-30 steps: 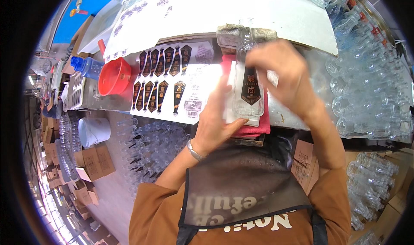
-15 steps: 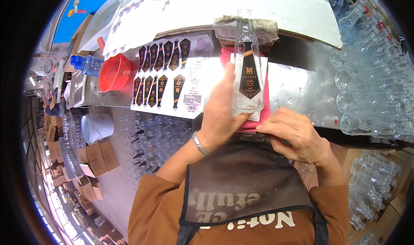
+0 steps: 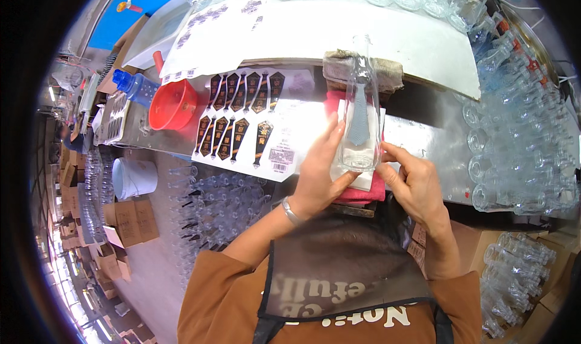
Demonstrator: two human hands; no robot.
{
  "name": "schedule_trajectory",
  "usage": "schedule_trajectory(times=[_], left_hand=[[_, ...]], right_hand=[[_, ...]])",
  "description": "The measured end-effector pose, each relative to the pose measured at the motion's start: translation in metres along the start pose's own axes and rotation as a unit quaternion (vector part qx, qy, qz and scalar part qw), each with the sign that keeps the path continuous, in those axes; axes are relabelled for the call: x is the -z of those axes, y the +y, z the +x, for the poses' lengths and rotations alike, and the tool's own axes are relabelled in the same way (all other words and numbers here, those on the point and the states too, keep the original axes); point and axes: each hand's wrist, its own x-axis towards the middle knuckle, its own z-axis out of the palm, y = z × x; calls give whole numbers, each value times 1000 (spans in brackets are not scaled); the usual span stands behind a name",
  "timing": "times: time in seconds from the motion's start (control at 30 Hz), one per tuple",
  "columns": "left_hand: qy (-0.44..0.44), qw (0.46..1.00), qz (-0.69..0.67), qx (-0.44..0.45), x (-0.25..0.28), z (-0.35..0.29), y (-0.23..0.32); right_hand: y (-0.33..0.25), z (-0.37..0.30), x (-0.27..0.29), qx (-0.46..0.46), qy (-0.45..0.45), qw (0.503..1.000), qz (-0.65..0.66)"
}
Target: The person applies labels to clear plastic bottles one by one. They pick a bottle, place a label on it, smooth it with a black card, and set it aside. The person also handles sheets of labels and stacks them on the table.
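A clear glass bottle (image 3: 350, 145) lies in front of me, neck pointing away, its neck end over a rolled grey cloth (image 3: 387, 72). Through the glass shows a grey-blue, tie-shaped label back (image 3: 359, 123). My left hand (image 3: 318, 177) is closed on the bottle's lower left side, thumb at the base. At the lower right side, the thumb and forefinger of my right hand (image 3: 416, 185) grip the base. Beneath the bottle are white paper and a pink cloth (image 3: 363, 196). To the left lies a sheet of labels (image 3: 242, 117), black, tie-shaped, with one place in the lower row bare.
A red plastic scoop (image 3: 172, 105) and a blue plastic bottle (image 3: 136, 90) stand left of the sheet. Many clear bottles (image 3: 508, 144) lie stacked at the right, with more at the far edge. On the floor at left are bottles (image 3: 221, 202), a white bucket (image 3: 134, 179) and cardboard boxes (image 3: 132, 222).
The bottle has been turned over, so the black label front no longer faces up. My right hand has moved up from the cloth's near edge onto the bottle's base. The view has shifted slightly.
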Motion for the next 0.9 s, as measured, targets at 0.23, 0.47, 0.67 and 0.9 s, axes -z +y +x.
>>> schedule_trajectory(times=[0.23,0.47,0.67,0.9], left_hand=[[-16,998,50,-34,50,28,-19],[75,934,347,39,165,204,-172],[-45,885,439,151,178,222,-203],[-62,870,465,154,197,132,-153]], right_hand=[[12,1,7,-47,19,998,-32],[20,12,17,-73,47,996,-24],[32,16,14,-70,66,995,-11],[50,3,20,-82,89,993,-16]])
